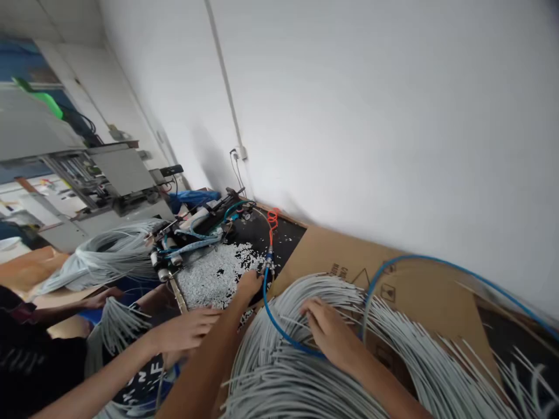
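Observation:
My left hand (pixel 250 286) is curled at the metal fitting (pixel 268 261) where an orange coiled air hose (pixel 272 220) meets a blue hose (pixel 279 329). Its fingertips are mostly hidden. Over a large bundle of cut white tubes or wires (pixel 279 364), my right hand (pixel 325 326) has bent fingers, closed around what looks like a thin white strand. The blue hose runs across the bundle, passes below my right hand and arches to the right. Another person's hand (pixel 187 331) reaches in beside my left forearm.
White scraps (pixel 213 276) cover the black bench beside a pneumatic machine (pixel 168 259). A cardboard sheet (pixel 419 291) lies under the bundle. At left, a person in black (pixel 39 361) handles a smaller strand bunch (pixel 120 326); a coil (pixel 109 253) lies beyond. The wall (pixel 371 128) borders the bench.

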Motion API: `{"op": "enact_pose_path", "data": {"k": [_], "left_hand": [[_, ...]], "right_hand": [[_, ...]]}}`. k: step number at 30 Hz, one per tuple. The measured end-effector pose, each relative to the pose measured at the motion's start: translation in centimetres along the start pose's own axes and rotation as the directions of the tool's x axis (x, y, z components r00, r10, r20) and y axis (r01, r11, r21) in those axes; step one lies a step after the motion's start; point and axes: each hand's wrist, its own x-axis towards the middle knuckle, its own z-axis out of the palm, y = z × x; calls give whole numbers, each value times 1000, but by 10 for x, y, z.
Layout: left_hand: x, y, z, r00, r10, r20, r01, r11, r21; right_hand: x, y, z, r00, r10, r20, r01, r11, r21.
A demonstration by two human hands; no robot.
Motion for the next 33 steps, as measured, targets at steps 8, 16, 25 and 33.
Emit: {"op": "enact_pose_path", "data": {"k": [8, 16, 25, 33], "left_hand": [[21, -11, 25, 965, -248, 82, 258, 955, -144], [19, -11, 38, 935, -317, 159, 350, 900, -262], [20, -11, 42, 918, -333, 216, 390, 859, -331], [18, -11, 49, 924, -325, 200, 376, 869, -323]], "right_hand": [[137, 25, 36, 962, 272, -28, -272, 962, 4], [237, 53, 110, 867, 483, -119, -487, 873, -1], [242, 55, 124, 859, 496, -127, -503, 864, -23], [244, 53, 123, 817, 555, -156, -526, 829, 192]]}}
